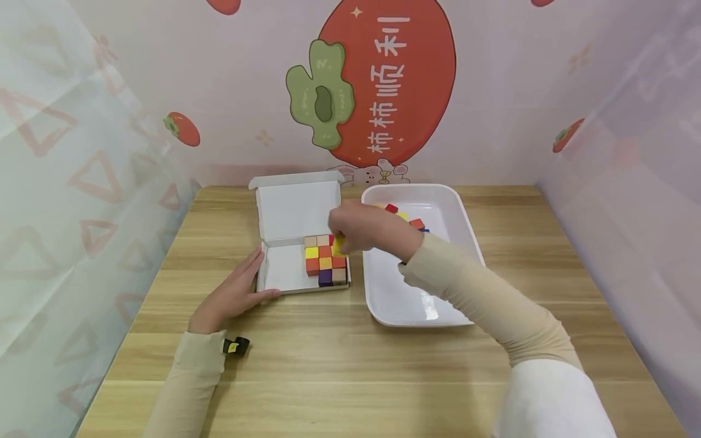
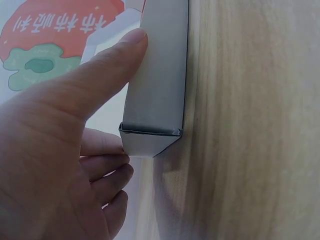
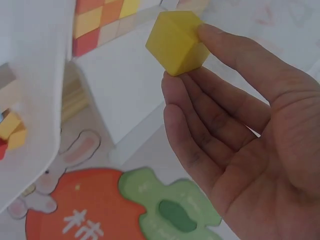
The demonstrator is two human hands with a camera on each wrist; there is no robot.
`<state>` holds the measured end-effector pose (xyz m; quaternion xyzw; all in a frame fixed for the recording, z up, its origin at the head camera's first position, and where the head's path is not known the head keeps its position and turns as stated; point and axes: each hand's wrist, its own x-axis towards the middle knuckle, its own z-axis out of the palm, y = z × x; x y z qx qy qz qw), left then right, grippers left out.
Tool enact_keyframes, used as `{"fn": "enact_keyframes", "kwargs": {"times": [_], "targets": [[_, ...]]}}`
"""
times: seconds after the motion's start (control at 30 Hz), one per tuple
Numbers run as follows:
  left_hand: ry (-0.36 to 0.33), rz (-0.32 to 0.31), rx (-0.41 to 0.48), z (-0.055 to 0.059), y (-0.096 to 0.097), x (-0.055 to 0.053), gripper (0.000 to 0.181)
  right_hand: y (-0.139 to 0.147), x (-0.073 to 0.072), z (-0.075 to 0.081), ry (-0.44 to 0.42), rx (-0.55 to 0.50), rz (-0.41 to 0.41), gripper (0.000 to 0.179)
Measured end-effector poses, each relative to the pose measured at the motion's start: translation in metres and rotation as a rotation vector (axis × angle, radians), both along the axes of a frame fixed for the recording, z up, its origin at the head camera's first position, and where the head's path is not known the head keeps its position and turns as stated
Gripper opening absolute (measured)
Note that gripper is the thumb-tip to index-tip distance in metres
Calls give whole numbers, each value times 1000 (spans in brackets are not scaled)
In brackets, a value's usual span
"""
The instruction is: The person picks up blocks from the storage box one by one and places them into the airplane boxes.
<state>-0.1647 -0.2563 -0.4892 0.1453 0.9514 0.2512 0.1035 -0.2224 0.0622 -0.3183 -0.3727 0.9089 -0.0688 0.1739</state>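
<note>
Pinching a yellow cube [image 3: 175,45] in the right hand [image 1: 361,226], with coloured cubes [image 1: 325,263] just below left in a shallow box [image 1: 285,267], and a white tray [image 1: 386,283] below right on the bench [image 1: 328,377]. Touching the box's near left corner with the left hand [image 1: 234,292], thumb apart from fingers.

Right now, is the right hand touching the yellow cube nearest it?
Touching. The right wrist view shows the right hand pinching the yellow cube between thumb and fingers.

left arm [image 1: 188,374] forward | left fingers [image 2: 114,182] relaxed | right arm [image 1: 487,298] inward | right fingers [image 3: 190,140] pinching
</note>
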Motion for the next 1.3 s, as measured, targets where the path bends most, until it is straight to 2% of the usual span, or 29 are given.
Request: {"fn": "enact_keyframes", "kwargs": {"times": [0.23,0.5,0.8,1.07,1.3], "targets": [[3,-8,15,-1,-1,0,116,-40,4,-15,1,58,114,25],[22,-24,38,-2,-4,-1,116,-73,10,-38,42,153,152,24],[30,-33,40,-4,-5,-2,115,-83,10,-60,89,205,139,29],[35,-29,41,-2,-4,-2,116,-87,13,-67,173,217,145,18],[41,-30,35,-2,-3,-1,115,-92,13,-75,175,252,146,22]]}}
